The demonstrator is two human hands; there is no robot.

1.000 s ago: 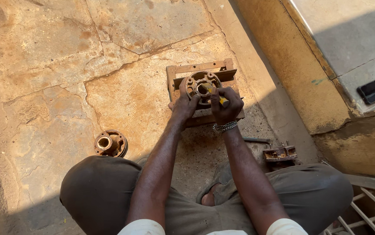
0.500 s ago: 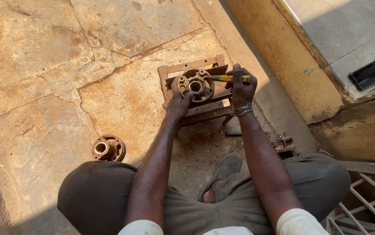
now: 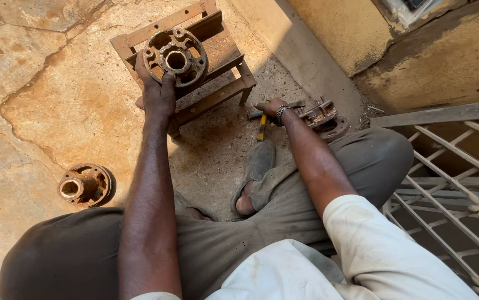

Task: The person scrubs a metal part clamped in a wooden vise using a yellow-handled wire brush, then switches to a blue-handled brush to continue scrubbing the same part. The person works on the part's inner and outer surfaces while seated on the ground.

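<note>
left hand [image 3: 159, 94] gripping rusty hub's [image 3: 175, 55] rim, right hand [image 3: 270, 108] closed on yellow-handled tool [image 3: 261, 126]

A second rusty hub [image 3: 84, 185] lies apart on stone — a metal grille [image 3: 450, 183] opposite.

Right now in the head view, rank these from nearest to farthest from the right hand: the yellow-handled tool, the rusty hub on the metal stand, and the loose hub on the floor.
1. yellow-handled tool: on the ground right beside the right hand.
2. rusty hub on the metal stand: up and to the left, under the left hand.
3. loose hub on the floor: far left, beside the knee.
</note>
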